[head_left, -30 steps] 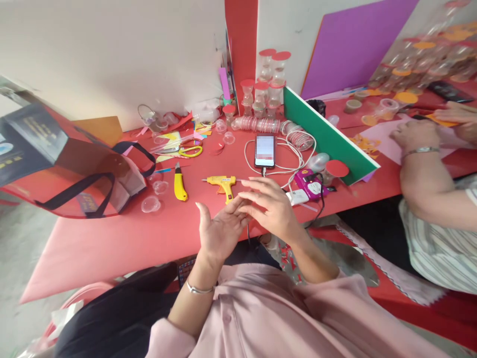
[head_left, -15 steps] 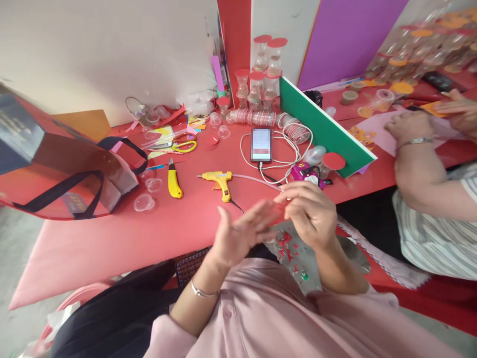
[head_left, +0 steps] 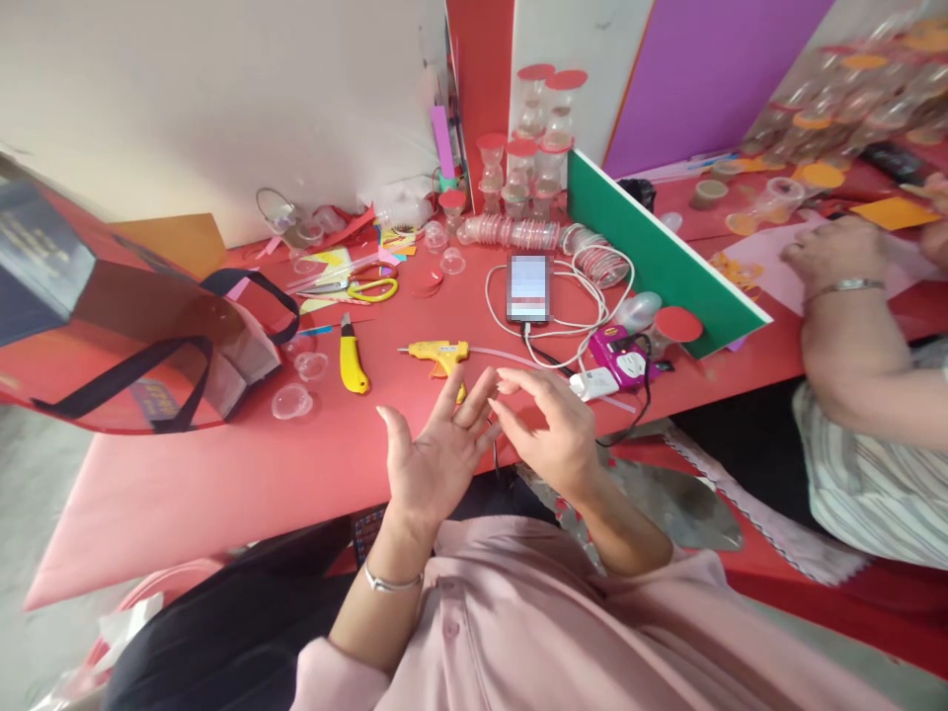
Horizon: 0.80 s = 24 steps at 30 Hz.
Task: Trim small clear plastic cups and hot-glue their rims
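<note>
My left hand (head_left: 436,459) is held palm up over the front edge of the table, fingers spread, with nothing on the palm. Beside it, my right hand (head_left: 552,425) is curved, its thumb and index tips a little apart and close against the left fingertips. I can make out no object between them. Just behind the left fingers lies a yellow glue gun (head_left: 438,354), its handle partly covered by them. A clear glue stick (head_left: 511,356) sticks out of its back. To the left is a yellow utility knife (head_left: 353,360).
Yellow-handled scissors (head_left: 372,288), a phone (head_left: 528,286) with a coiled white cable, and a purple power adapter (head_left: 618,355) lie on the red table (head_left: 244,484). Clear cups with red lids (head_left: 567,79) stand behind. A green board (head_left: 659,257) separates a co-worker's hand (head_left: 836,252). A bag (head_left: 140,336) stands left.
Both hands have moved left, the right one further, uncovering the purple adapter and a white plug. My left hand now overlaps the glue gun's handle. The co-worker's further hand has shifted away from the orange paper.
</note>
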Available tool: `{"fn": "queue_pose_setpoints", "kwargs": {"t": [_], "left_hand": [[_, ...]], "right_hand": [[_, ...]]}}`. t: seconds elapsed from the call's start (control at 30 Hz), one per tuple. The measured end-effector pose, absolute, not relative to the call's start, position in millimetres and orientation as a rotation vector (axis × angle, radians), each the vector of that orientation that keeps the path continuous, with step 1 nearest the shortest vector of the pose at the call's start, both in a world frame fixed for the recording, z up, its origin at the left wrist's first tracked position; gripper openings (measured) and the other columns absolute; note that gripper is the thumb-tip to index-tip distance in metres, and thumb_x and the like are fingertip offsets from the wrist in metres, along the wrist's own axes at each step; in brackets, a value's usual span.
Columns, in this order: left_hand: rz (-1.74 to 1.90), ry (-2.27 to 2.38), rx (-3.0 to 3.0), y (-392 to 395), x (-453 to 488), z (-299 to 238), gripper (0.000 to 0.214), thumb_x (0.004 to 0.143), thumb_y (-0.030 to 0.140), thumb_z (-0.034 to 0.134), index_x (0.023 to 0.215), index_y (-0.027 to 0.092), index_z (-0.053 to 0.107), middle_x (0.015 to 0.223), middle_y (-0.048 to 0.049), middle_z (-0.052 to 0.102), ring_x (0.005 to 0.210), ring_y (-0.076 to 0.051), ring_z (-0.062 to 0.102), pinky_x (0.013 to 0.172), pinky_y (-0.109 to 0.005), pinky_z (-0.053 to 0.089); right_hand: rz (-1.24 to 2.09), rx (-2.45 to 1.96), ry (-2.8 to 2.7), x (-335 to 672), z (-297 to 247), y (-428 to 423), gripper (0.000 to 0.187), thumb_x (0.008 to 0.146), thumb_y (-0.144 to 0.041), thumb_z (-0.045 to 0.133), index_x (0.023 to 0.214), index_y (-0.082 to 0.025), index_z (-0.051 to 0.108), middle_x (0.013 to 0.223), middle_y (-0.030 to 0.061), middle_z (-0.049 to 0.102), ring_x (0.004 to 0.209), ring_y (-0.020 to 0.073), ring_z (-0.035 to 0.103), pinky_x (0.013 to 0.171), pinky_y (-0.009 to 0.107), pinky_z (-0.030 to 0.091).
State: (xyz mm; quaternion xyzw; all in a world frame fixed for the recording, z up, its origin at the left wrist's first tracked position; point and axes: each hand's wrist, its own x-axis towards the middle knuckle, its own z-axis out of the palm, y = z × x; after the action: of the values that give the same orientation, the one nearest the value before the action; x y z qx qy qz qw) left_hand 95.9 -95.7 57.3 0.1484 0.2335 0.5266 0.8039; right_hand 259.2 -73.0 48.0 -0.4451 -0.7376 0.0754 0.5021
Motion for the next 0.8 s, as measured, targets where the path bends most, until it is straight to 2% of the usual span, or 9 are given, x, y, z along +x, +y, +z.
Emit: {"fn": "queue_pose_setpoints", "kwargs": {"t": [0.43, 0.8], "left_hand": [[1.122, 0.497, 0.322, -96.6, 96.2, 57.7, 0.098, 0.086, 0.091, 0.017, 0.152, 0.029, 0.053, 0.158, -0.0095, 0.052, 0.156, -0.037, 0.031, 0.126, -0.058, 0.025], [1.123, 0.483, 0.311, -95.7, 94.6, 54.8, 0.097, 0.086, 0.091, 0.019, 0.153, 0.029, 0.051, 0.160, -0.0101, 0.050, 0.156, -0.037, 0.033, 0.126, -0.057, 0.026]], "right_hand": [[0.194, -1.069, -1.759, 253.5, 41.8, -74.6, 0.047, 0.096, -0.013, 0.063, 0.139, -0.030, 0.054, 0.099, 0.0035, 0.074, 0.095, 0.0201, 0.072, 0.094, 0.039, 0.060], [0.198, -1.074, -1.723, 257.9, 47.8, -76.9, 0.037, 0.096, -0.013, 0.064, 0.130, -0.026, 0.059, 0.093, 0.0035, 0.073, 0.087, 0.0184, 0.072, 0.087, 0.036, 0.062]]}}
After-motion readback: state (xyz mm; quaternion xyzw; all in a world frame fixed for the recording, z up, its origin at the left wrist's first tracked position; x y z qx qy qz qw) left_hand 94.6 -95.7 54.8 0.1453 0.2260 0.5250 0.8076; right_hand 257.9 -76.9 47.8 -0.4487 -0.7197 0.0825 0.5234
